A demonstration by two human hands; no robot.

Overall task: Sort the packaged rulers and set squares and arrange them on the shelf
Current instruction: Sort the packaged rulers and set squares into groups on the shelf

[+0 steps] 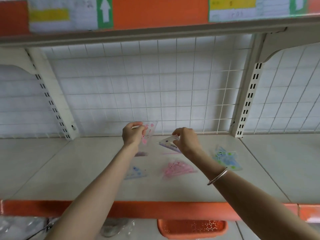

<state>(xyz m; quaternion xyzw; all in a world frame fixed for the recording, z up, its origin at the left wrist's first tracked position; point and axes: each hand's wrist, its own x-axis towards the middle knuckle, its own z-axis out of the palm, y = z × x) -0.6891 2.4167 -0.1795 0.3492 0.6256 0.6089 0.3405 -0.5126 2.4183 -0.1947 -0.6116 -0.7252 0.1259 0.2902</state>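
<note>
My left hand (132, 134) pinches a clear packaged set square with pink print (149, 133), held upright above the back of the shelf (86, 170). My right hand (186, 139) grips a clear packaged set square with purple markings (167, 142), tilted just above the shelf. On the shelf lie a pink packaged set square (178, 168), a blue one (136, 172) at front left, and a blue-green one (226, 157) to the right. A small purple item (141, 154) lies below my left hand, blurred.
A white wire grid (164, 87) backs the shelf, between two slotted uprights (249, 99). An upper shelf with price labels (62, 14) hangs overhead. Below the orange shelf edge (138, 209) sit an orange basket (192, 228) and clear plastic bags (22, 226).
</note>
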